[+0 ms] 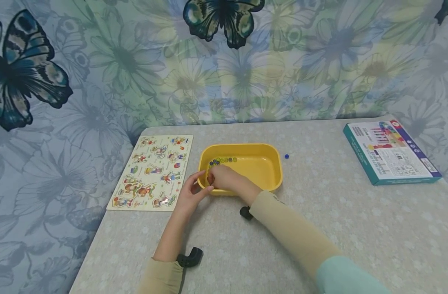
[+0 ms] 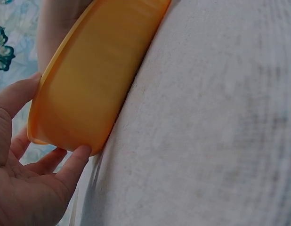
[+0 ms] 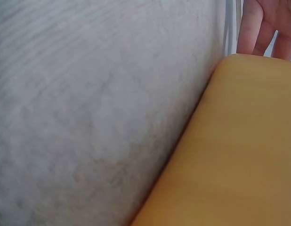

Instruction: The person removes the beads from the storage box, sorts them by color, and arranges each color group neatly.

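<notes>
A yellow plastic tray [image 1: 258, 171] stands on the table. Along the inside of its back left lie several small round beads [image 1: 222, 160], dark blue and yellow-green, in a curved line. My left hand [image 1: 192, 192] grips the tray's near left corner from outside; in the left wrist view the thumb [image 2: 23, 92] is at the rim and the other fingers [image 2: 75, 165] lie against the end wall. Reaching over the near rim, my right hand [image 1: 224, 178] is inside the tray's left end with fingers curled downward by the beads. I cannot tell what its hidden fingertips hold.
One blue bead [image 1: 286, 156] lies on the table right of the tray. A board with cartoon children figures [image 1: 150, 173] lies to the left, close to my left hand. At the far right is a flat teal-edged box [image 1: 393, 153]. Flowered fabric [image 1: 246, 81] hangs behind the table.
</notes>
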